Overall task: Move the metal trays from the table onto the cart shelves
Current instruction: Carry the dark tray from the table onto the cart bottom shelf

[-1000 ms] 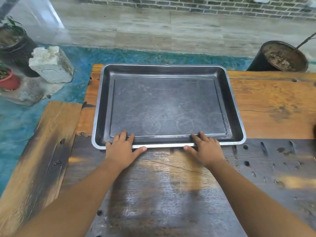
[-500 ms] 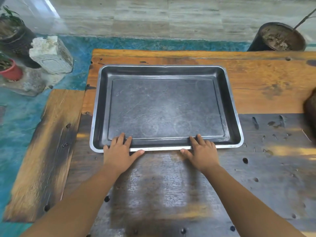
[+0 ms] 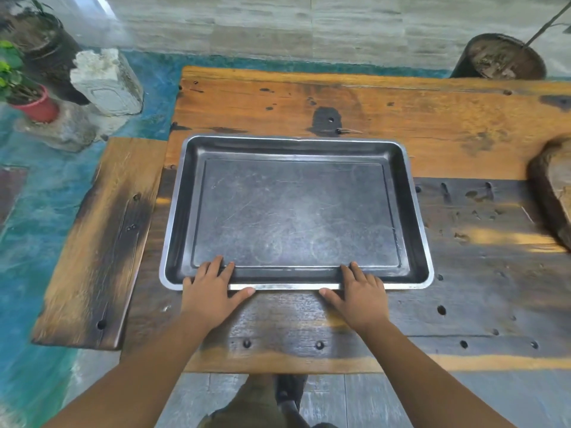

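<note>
Metal tray [image 3: 296,211], frame centre, flat on the wooden counter [image 3: 401,118]. Your left hand [image 3: 213,291] and right hand [image 3: 360,293] pinch its near rim, fingers inside, thumbs apparently underneath at the edge. Risk: with both grips on one side, the far edge may sag or scrape and the rim slip on lifting. Cart lies out of frame; the brown object at right edge is cut off.

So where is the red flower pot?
In the head view the red flower pot is at the far left, down on the ground beside the wooden table, just left of the white stone block.
</note>
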The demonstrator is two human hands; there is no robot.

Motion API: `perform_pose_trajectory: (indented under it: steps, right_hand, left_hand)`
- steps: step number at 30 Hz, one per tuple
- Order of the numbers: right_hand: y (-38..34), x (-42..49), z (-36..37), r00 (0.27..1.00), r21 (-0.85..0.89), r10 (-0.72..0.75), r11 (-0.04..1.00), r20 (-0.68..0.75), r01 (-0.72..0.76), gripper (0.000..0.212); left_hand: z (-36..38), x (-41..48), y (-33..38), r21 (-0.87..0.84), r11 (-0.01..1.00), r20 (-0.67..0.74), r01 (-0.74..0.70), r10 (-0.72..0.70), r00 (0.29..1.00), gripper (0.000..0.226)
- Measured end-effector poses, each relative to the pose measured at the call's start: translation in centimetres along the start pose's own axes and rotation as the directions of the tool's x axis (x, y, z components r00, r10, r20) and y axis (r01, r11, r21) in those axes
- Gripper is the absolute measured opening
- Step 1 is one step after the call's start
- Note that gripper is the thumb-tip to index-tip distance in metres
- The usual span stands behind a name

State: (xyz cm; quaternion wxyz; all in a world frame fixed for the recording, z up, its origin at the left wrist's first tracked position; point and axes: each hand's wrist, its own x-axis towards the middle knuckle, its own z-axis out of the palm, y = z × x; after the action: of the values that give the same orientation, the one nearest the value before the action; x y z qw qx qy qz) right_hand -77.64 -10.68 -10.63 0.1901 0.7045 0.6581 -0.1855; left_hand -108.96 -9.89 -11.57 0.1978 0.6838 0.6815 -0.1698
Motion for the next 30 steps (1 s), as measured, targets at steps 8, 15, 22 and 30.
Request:
perform_pose_trajectory:
  steps: [8,15,22,30]
  right_hand:
    - [0.3,-5.1,2.5,1.0,0.009,-0.008,1.0,0.021,0.008,0.111]
    - [0.6,-7.4,3.2,1.0,0.003,-0.026,1.0,0.003,0.026,0.103]
    - [1.0,-6.5,2.0,0.996,0.047,-0.089,0.995,0.028,0.087,0.083]
    - [4.0,-3.0,0.1,0.98,0.333,0.055,0.943,-0.19,0.012,0.041]
  left_hand:
    - [2.9,-5.6,-0.2,-0.067,0.997,0.044,0.028,-0.025,0.999,0.109]
    - [3.8,-7.9,-0.2,-0.073,0.997,0.047,0.04,-0.036,0.998,0.11]
    - [3.0,-7.4,-0.2,-0.105,0.994,0.061,0.032,-0.026,0.998,0.097]
    - [-1.3,-3.9,-0.8,-0.347,0.938,0.028,0.006,0.004,1.0,0.035]
